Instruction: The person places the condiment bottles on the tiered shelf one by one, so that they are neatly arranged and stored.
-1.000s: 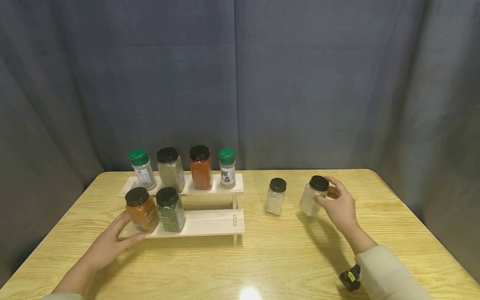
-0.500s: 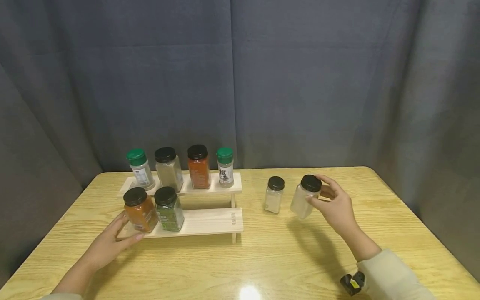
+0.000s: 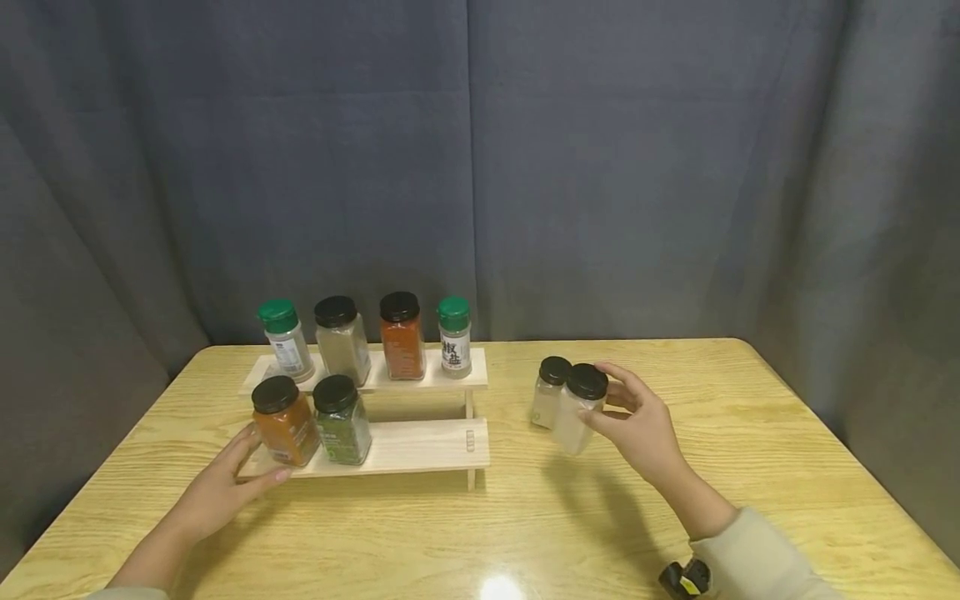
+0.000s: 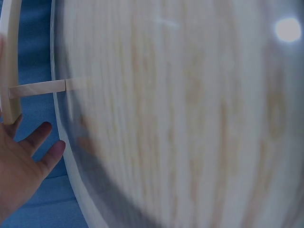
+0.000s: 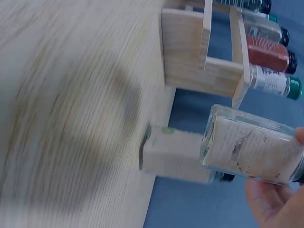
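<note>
My right hand (image 3: 637, 421) grips a glass spice jar (image 3: 573, 425) near its black lid, thumb on one side and fingers on the other. The held jar is tilted, with pale powder inside, and in the right wrist view its base is raised off the table. A second pale spice jar (image 5: 173, 154) stands behind it, partly covered by it in the head view. My left hand (image 3: 213, 492) holds the left end of the two-tier wooden spice rack (image 3: 427, 442), thumb along the lower shelf's front edge. Its outer fingers (image 4: 35, 137) are spread below the shelf.
On the lower shelf stand an orange spice jar (image 3: 285, 429) and a green herb jar (image 3: 345, 429). The upper shelf bears a red spice jar (image 3: 402, 346), a grey-beige jar (image 3: 343, 350) and two green-capped shakers. A grey curtain (image 3: 600, 208) hangs behind the table (image 3: 525, 525).
My right hand has carried the pale jar leftward and slightly toward me, so it now overlaps the other pale jar. My left hand stays at the rack.
</note>
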Demonstrator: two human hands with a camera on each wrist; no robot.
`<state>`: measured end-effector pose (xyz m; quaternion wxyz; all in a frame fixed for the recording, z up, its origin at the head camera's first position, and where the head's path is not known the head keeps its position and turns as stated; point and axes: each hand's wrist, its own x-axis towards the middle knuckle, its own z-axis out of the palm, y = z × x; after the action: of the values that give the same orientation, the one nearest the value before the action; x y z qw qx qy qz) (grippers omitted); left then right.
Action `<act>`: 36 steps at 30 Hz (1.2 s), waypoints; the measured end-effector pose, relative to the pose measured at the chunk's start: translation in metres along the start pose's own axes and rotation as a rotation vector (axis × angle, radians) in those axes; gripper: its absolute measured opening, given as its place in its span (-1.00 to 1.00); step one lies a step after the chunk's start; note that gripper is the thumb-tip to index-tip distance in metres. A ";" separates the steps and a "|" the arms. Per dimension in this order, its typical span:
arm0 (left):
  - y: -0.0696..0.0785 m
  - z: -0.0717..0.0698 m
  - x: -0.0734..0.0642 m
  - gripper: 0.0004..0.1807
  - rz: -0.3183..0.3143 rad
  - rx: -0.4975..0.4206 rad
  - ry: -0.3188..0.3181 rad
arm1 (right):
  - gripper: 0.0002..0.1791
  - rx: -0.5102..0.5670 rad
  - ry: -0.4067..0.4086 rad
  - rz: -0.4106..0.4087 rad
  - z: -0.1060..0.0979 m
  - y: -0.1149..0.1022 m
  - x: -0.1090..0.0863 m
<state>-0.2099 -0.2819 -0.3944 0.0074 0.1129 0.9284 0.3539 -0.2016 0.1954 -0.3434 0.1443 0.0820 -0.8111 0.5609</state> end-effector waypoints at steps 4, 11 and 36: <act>-0.001 0.002 0.000 -0.14 -0.009 0.003 0.001 | -0.36 0.026 -0.033 -0.004 0.010 -0.002 -0.001; -0.002 0.001 0.001 -0.13 -0.015 0.014 0.005 | -0.36 0.117 -0.082 0.032 0.028 -0.012 -0.002; -0.001 0.001 0.001 -0.14 -0.030 0.003 -0.003 | -0.36 0.231 -0.229 -0.106 0.089 -0.035 0.004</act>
<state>-0.2105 -0.2816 -0.3958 0.0141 0.0995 0.9305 0.3523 -0.2073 0.0998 -0.3401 0.0697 0.2040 -0.7468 0.6291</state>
